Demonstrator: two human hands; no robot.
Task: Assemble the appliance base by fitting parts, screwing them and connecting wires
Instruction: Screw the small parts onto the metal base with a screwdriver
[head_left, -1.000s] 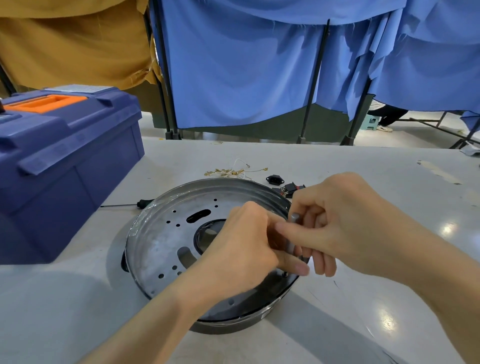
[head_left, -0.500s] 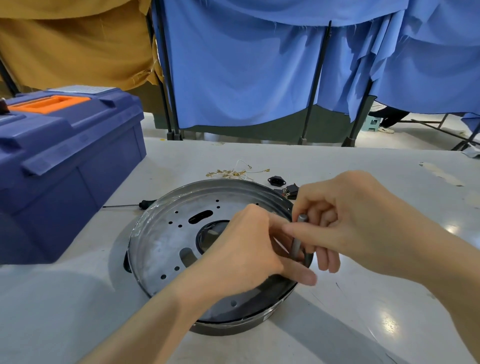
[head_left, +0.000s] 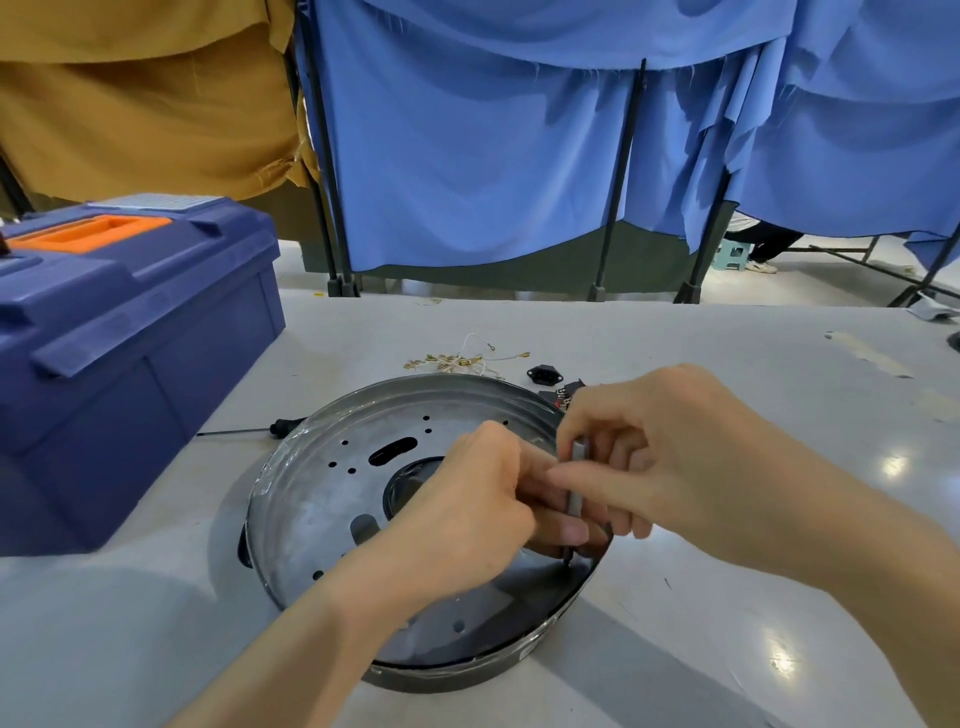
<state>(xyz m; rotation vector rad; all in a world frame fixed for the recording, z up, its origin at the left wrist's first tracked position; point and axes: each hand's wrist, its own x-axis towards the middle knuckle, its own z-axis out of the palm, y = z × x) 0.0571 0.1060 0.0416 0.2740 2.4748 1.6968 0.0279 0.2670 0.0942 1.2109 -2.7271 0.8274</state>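
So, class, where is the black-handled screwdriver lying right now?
Head view, left of centre: the screwdriver lies on the table between the blue toolbox and the round metal base, handle end at the base's rim.

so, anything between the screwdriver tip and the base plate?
Nothing visible. The right hand holds the screwdriver tip-down at the base plate near its right rim; fingers of the left hand pinch the shaft above the tip.

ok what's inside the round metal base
A plate with small holes, a slot and a centre opening. The left hand, right hand and a grey screwdriver hide its right side.
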